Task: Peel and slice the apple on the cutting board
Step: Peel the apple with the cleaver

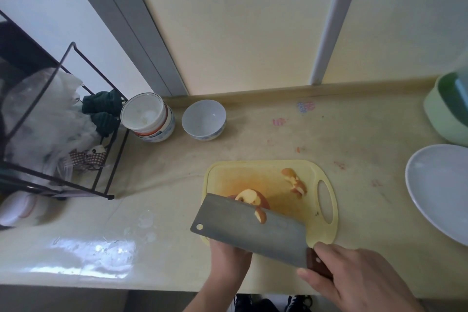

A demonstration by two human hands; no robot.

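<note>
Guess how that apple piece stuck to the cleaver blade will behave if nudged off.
The apple piece clings to the flat of the cleaver, so it is probably wet and light and may slide rather than drop cleanly. It looks thin and curved with skin on one edge, so it would likely rock, not roll.

Right hand (354,276) grips cleaver (250,230) handle. Blade runs left of grip, over near edge of cutting board (326,233). Apple (249,197) just behind blade, on board. Left hand (229,258) under blade, left of grip. Peels (295,182) behind grip. Bowl (203,119) far behind-left; plate (438,190) right.
</note>
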